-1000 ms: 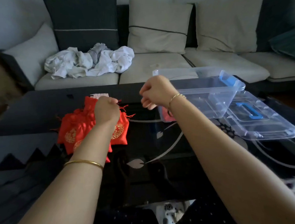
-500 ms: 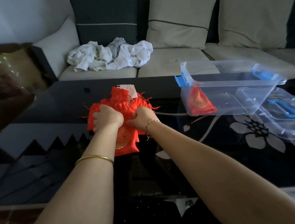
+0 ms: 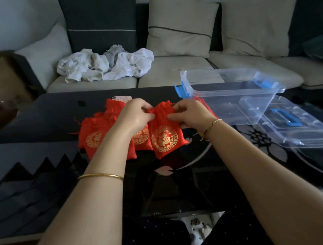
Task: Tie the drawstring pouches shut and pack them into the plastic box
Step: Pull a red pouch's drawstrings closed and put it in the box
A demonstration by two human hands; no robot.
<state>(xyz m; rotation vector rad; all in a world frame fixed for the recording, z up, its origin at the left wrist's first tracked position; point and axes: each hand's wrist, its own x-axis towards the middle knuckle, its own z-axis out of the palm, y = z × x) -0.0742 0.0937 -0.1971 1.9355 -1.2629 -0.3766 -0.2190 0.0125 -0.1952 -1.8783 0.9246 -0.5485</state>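
Def a living rm at home imo: sofa (image 3: 173, 73) w/ cushions (image 3: 180, 29), crumpled laundry (image 3: 106, 64) on it, glossy dark counter (image 3: 45, 116) in front.

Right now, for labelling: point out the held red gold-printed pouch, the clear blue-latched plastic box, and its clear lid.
red gold-printed pouch (image 3: 165, 139): head view, gold emblem
clear plastic box (image 3: 230, 108): head view, near wall
clear lid (image 3: 314, 132): head view, top panel

Left hand (image 3: 136, 118) and right hand (image 3: 190, 115) pinch a red pouch (image 3: 164, 133) beside the plastic box (image 3: 229, 93).
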